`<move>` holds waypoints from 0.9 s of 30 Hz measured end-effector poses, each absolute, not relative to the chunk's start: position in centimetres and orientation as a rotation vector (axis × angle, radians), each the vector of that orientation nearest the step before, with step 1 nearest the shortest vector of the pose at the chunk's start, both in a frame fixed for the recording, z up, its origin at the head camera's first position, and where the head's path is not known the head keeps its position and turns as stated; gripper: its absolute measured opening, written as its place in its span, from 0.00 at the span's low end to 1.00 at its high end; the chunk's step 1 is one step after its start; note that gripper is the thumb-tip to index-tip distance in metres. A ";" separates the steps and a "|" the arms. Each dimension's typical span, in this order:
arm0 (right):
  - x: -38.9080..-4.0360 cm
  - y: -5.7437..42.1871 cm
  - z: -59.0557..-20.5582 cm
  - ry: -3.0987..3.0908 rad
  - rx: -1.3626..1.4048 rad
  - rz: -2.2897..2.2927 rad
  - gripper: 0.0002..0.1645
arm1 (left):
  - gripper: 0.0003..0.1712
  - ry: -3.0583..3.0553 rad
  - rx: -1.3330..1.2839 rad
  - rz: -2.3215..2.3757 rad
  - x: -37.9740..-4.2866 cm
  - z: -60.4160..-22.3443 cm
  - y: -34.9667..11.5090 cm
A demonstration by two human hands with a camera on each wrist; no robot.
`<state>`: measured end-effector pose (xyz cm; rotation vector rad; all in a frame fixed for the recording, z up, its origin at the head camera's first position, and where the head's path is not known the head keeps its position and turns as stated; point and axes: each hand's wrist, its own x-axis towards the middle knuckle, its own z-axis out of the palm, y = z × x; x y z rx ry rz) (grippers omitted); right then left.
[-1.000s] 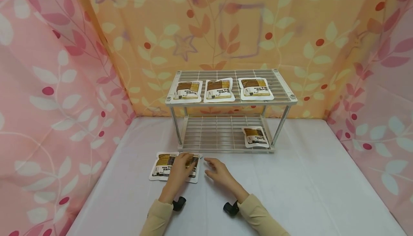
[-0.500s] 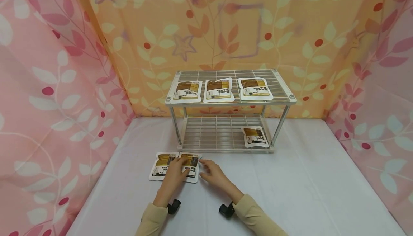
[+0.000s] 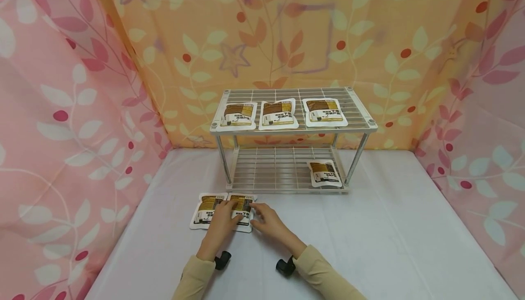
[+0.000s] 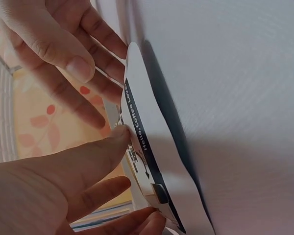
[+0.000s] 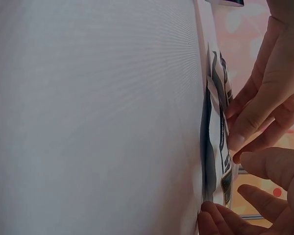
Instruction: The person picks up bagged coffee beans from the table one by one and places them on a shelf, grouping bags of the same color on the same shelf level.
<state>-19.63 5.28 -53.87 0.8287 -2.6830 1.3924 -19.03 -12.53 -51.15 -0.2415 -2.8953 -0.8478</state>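
Two flat white, brown-and-yellow food pouches lie side by side on the table in the head view. My left hand (image 3: 223, 220) rests over the right-hand pouch (image 3: 245, 227), with thumb and fingertips on its printed face. My right hand (image 3: 270, 222) is at that pouch's right edge. In the right wrist view, the right hand's lower fingers (image 5: 220, 218) meet the pouch edge, while its thumb stands apart from it. The left-hand pouch (image 3: 203, 218) is partly covered by the left hand. Printed lettering shows on the pouch (image 4: 142, 142) in the left wrist view.
Behind the hands stands a two-tier white wire rack (image 3: 283, 165). Its top tier carries three similar pouches, among them one at the right (image 3: 325, 113). Another pouch (image 3: 324, 173) lies on the lower tier's right side. Patterned cloth walls surround the white table (image 3: 389, 231).
My right hand has moved left to the edge of the right-hand pouch. The left hand has shifted slightly left over it. The pouches stay where they were.
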 end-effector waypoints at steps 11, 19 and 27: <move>-19.6 5.4 -54.0 -2.667 0.812 1.403 0.29 | 0.27 -2.860 -0.282 -0.696 -19.1 -51.7 -12.1; -19.7 5.6 -53.9 -2.648 0.804 1.422 0.29 | 0.27 -2.888 -0.246 -0.746 -18.9 -51.3 -11.6; -19.7 6.0 -54.1 -2.634 0.778 1.429 0.28 | 0.27 -2.887 -0.288 -0.806 -18.9 -51.5 -11.5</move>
